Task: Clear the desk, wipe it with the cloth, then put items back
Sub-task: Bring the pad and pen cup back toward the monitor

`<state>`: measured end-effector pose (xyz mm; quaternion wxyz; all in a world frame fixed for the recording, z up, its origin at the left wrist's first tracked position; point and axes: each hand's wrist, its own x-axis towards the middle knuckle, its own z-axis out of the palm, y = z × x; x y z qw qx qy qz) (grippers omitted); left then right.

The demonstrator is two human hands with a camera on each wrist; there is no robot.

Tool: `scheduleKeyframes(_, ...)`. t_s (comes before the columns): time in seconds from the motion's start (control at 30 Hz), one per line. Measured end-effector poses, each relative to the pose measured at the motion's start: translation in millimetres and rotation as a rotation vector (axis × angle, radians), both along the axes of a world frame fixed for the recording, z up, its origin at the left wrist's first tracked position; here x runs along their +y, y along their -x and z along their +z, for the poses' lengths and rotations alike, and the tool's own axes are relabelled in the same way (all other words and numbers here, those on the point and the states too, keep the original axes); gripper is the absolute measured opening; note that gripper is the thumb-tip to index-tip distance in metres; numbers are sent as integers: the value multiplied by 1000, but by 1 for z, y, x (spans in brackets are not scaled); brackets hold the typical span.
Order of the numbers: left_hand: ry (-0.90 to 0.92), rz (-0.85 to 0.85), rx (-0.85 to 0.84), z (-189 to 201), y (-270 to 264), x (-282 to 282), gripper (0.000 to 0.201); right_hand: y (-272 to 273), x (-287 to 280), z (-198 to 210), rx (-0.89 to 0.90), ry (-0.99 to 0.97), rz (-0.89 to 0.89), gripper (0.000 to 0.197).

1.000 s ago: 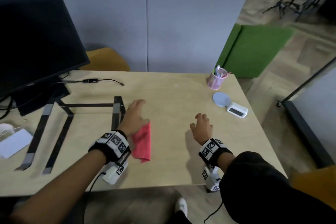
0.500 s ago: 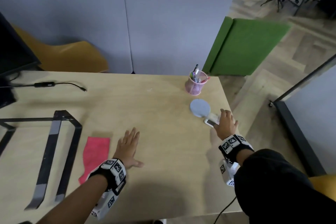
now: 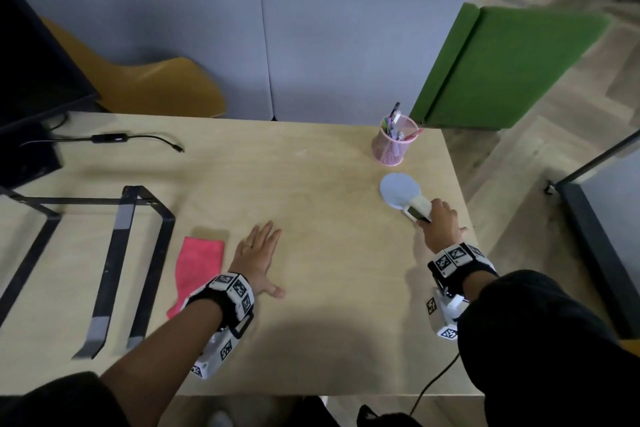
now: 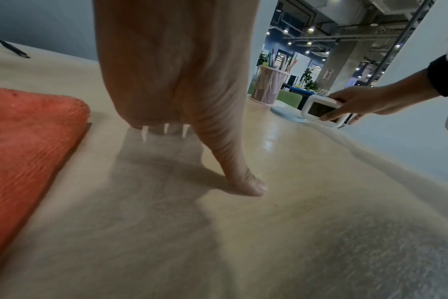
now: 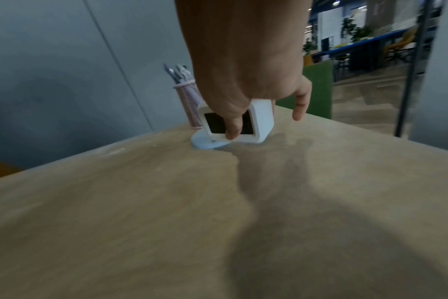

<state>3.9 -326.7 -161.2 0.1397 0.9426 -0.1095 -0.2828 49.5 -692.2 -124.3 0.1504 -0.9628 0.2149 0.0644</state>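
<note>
The left hand [image 3: 258, 258] lies flat, palm down, fingers straight and slightly spread, thumb [image 4: 239, 178] angled out to the side with its tip pressed down. Its forearm is bare up to a dark sleeve near the elbow. The right hand [image 3: 439, 224] reaches forward and out to the right — fingers curled in a grip, thumb [image 5: 233, 125] across the near face of what it holds (the little finger sticks out free). Both wrists wear black bands with patterned marker tiles — a small white camera unit hangs beneath each.
</note>
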Motion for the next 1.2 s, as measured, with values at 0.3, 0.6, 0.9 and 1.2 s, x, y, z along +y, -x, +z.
scheduleKeyframes(0.3,241,140,-291,40,-31,-8,102,-19,106,42,-141,-79,425,36)
scheduleKeyframes(0.6,226,-200,-636,101,-66,-10,33,-13,195,59,-249,-145,645,30)
scheduleKeyframes(0.9,38,-121,-550,87,-73,46,27,33,197,17,-73,-247,598,78)
scheduleKeyframes(1.2,48,111,-432,67,-87,91,34,110,175,-64,143,-77,726,97)
